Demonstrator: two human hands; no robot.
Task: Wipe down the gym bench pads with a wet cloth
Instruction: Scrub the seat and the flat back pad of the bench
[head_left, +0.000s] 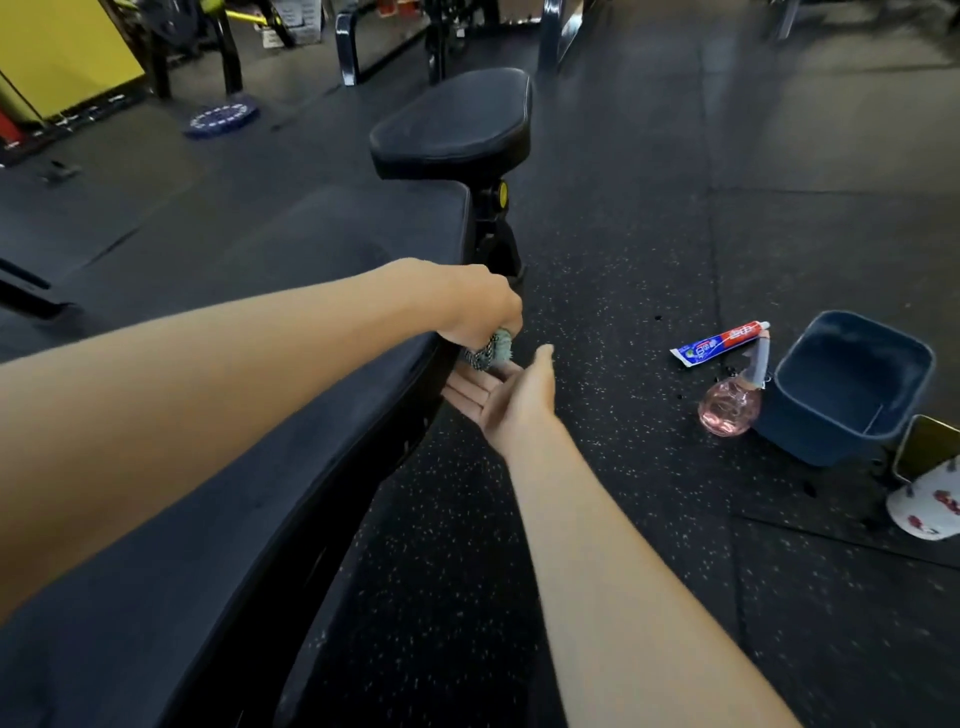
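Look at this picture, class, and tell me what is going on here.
A person is working at the edge of a long black gym bench pad. The left hand grips a bunched grey-green cloth there, and the open right hand is held palm up just beneath it. On the speckled rubber floor to the right, a red-and-blue toothpaste tube and a clear pink spray bottle lie beside a dark blue plastic tub.

Right of the pad (322, 239), a strip of floor (597, 312) lies open for passage. Farther right of the pad, a tube (719, 344), bottle (727, 410) and tub (852, 384) stand in the way. At the pad's far end, the seat (452, 124) and its post (493, 234) obstruct.
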